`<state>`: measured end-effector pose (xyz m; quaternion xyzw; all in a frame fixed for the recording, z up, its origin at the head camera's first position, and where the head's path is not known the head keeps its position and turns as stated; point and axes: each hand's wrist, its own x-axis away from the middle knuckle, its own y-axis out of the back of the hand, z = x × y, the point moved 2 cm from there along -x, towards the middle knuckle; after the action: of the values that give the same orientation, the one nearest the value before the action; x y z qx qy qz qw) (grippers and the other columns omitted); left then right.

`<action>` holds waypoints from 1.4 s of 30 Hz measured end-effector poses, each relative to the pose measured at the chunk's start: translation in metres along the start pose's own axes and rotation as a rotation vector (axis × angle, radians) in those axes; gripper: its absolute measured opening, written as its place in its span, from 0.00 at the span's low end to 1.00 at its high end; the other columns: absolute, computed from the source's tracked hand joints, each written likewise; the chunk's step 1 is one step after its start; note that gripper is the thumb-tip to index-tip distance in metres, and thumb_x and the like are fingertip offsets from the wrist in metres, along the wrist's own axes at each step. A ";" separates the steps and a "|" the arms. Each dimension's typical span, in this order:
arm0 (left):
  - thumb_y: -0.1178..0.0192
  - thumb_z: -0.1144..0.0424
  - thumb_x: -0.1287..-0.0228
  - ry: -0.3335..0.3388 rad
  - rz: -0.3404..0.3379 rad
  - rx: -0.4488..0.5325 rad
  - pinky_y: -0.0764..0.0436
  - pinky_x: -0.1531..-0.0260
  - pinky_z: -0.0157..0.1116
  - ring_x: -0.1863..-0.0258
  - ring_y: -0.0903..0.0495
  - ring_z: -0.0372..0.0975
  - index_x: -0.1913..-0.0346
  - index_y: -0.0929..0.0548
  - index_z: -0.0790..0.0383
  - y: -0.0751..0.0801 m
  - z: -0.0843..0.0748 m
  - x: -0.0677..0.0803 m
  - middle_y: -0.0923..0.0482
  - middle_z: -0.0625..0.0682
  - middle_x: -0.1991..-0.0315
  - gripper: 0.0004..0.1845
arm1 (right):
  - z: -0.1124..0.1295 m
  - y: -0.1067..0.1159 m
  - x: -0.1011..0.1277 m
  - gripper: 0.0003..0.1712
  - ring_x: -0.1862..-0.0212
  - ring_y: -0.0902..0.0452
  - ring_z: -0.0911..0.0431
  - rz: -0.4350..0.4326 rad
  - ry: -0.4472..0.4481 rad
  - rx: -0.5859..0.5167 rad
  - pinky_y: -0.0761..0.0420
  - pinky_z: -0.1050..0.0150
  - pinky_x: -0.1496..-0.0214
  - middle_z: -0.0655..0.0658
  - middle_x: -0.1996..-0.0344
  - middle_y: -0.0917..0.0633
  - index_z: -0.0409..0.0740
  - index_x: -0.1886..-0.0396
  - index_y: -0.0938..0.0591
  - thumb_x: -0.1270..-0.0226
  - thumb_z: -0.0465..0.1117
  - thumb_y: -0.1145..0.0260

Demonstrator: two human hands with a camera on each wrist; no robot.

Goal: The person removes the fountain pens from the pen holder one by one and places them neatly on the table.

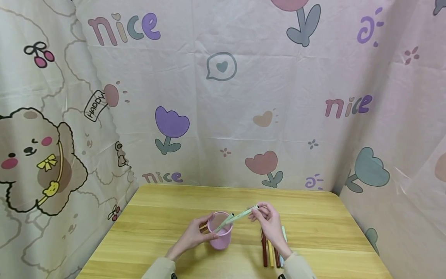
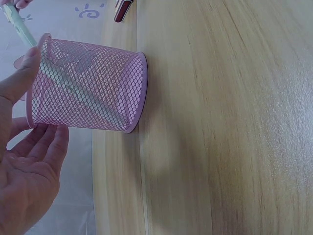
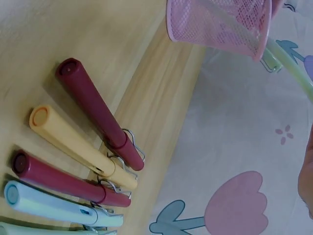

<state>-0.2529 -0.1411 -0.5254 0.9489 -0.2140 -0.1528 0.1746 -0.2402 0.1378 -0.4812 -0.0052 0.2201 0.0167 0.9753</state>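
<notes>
We steadied the pink mesh cup (image 1: 221, 232) with our left hand (image 1: 193, 235) curled round it while our right hand (image 1: 268, 221) pinched the green pen (image 1: 237, 216) slanting into it.

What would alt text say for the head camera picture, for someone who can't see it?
A person's right hand lowers a pale green pen into a pink mesh pen cup steadied by the left hand on a wooden table. More pens lie beside it.
</notes>
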 end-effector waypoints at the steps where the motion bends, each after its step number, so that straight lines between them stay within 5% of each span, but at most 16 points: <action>1: 0.27 0.63 0.43 -0.001 0.000 -0.001 0.23 0.35 0.50 0.34 0.30 0.70 0.29 0.39 0.82 0.000 0.000 0.000 0.37 0.80 0.31 0.45 | 0.001 0.001 0.000 0.13 0.68 0.13 0.62 -0.004 0.011 -0.014 0.08 0.64 0.63 0.25 0.60 0.13 0.22 0.52 0.28 0.28 0.30 0.39; 9: 0.27 0.64 0.42 -0.006 0.005 0.006 0.24 0.34 0.52 0.33 0.31 0.70 0.30 0.40 0.83 0.000 -0.002 0.000 0.38 0.80 0.31 0.45 | 0.002 0.012 0.000 0.12 0.71 0.13 0.58 -0.071 0.037 -0.093 0.08 0.65 0.68 0.28 0.60 0.12 0.21 0.53 0.30 0.25 0.30 0.42; 17: 0.27 0.64 0.42 -0.023 0.019 0.011 0.26 0.33 0.54 0.32 0.33 0.71 0.30 0.40 0.84 0.000 -0.003 0.001 0.38 0.81 0.31 0.45 | 0.006 0.022 -0.002 0.19 0.70 0.13 0.60 -0.133 -0.029 -0.202 0.08 0.66 0.62 0.48 0.63 0.08 0.17 0.50 0.33 0.32 0.26 0.37; 27: 0.27 0.64 0.42 -0.019 0.022 0.026 0.24 0.33 0.51 0.32 0.33 0.71 0.30 0.40 0.84 0.000 -0.002 0.001 0.39 0.80 0.31 0.45 | 0.010 0.039 -0.004 0.17 0.66 0.14 0.61 -0.136 -0.114 -0.245 0.09 0.70 0.60 0.49 0.63 0.09 0.17 0.50 0.27 0.36 0.23 0.35; 32: 0.27 0.64 0.41 -0.028 0.021 0.029 0.25 0.34 0.53 0.33 0.33 0.71 0.30 0.40 0.84 0.000 -0.002 0.001 0.38 0.80 0.31 0.45 | 0.006 0.052 -0.004 0.11 0.68 0.17 0.63 -0.172 -0.136 -0.264 0.12 0.74 0.64 0.50 0.63 0.10 0.27 0.52 0.19 0.32 0.24 0.37; 37: 0.27 0.65 0.42 -0.030 0.020 0.030 0.25 0.34 0.53 0.33 0.32 0.71 0.30 0.40 0.84 0.000 -0.002 0.001 0.38 0.81 0.31 0.45 | 0.004 0.062 -0.003 0.10 0.68 0.22 0.66 -0.220 -0.159 -0.227 0.18 0.78 0.68 0.56 0.63 0.11 0.38 0.51 0.16 0.28 0.29 0.39; 42: 0.27 0.64 0.42 -0.025 0.013 0.022 0.23 0.34 0.50 0.33 0.32 0.71 0.30 0.39 0.84 0.000 -0.001 0.001 0.38 0.80 0.31 0.44 | -0.001 0.072 -0.001 0.15 0.69 0.23 0.67 -0.255 -0.210 -0.125 0.20 0.77 0.70 0.60 0.64 0.11 0.32 0.44 0.19 0.26 0.33 0.38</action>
<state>-0.2514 -0.1416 -0.5242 0.9473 -0.2243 -0.1612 0.1623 -0.2439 0.2098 -0.4817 -0.0919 0.1133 -0.0929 0.9849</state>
